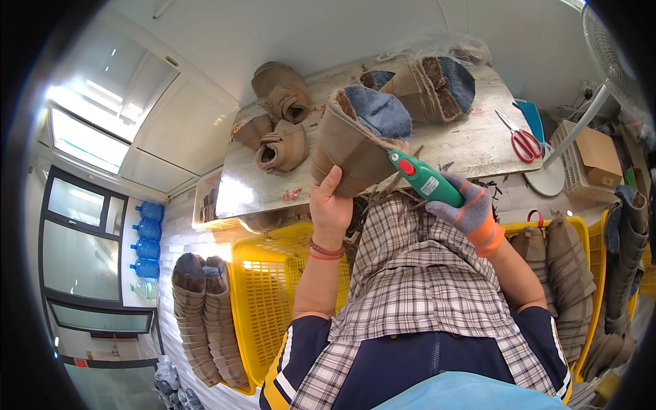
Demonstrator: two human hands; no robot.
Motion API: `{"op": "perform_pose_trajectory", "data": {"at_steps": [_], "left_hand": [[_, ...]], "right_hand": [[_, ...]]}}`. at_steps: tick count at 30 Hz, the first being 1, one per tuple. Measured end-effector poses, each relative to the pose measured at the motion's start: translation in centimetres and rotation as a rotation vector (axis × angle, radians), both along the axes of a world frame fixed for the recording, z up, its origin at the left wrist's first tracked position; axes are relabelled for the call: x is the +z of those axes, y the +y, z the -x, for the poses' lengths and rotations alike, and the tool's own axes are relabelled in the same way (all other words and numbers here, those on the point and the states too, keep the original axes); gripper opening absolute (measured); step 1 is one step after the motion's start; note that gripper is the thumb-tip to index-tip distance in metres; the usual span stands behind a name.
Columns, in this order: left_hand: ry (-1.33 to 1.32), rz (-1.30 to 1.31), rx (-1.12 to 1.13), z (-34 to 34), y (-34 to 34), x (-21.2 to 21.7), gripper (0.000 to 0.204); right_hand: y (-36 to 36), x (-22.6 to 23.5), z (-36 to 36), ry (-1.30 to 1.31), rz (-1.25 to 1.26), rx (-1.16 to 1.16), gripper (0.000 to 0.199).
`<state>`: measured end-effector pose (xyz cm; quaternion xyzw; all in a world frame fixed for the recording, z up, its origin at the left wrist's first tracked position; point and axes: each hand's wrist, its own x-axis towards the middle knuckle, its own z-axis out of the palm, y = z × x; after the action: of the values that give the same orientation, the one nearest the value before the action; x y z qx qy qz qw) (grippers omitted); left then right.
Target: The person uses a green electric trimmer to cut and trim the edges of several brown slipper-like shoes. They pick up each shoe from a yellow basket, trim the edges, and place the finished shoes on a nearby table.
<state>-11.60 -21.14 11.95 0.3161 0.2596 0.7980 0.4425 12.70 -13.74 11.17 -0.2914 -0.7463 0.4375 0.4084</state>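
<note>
My bare left hand [331, 205] grips the near lower side of a brown boot upper [345, 150], held up over the table's near edge. Blue-grey cloth and brown fleece lining show at its opening. A grey glove with an orange cuff covers my right hand [471, 210], which is closed around a green handheld electric cutter [432, 183] with a red button. The cutter's head meets the upper's right-hand edge; the blade itself is too small to make out. Several more brown uppers [280, 89] sit at the table's far left, and fleece-lined ones [434, 89] lie at the back right.
Red-handled scissors [525, 145] lie near the right edge of the worn wooden table [471, 154], with dark scraps along its front. Yellow baskets [240, 321] flank me, beside stacked uppers [198, 307]. A fan [618, 65] and a cardboard box [598, 156] stand at right.
</note>
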Motion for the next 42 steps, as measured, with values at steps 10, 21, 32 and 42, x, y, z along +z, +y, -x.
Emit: {"op": "perform_pose_trajectory", "data": {"at_steps": [10,21,32,42], "left_hand": [[0.631,0.055,0.251,-0.5,-0.3,-3.1,0.028],[1.824,-0.062,0.663,-1.3,-0.1,-3.5,0.032],[1.528,0.054,0.385,-1.9,-0.9,-5.8,0.036],[-0.025,-0.114,-0.237,4.4,-3.9,-6.7,0.028]], "right_hand": [[0.2,0.1,0.7,0.045,0.03,-0.078,0.057],[1.0,-0.5,0.6,0.12,0.152,-0.178,0.054],[1.4,0.2,-0.6,0.263,0.358,-0.229,0.045],[1.2,-3.6,-4.1,0.246,0.322,-0.254,0.038]]}}
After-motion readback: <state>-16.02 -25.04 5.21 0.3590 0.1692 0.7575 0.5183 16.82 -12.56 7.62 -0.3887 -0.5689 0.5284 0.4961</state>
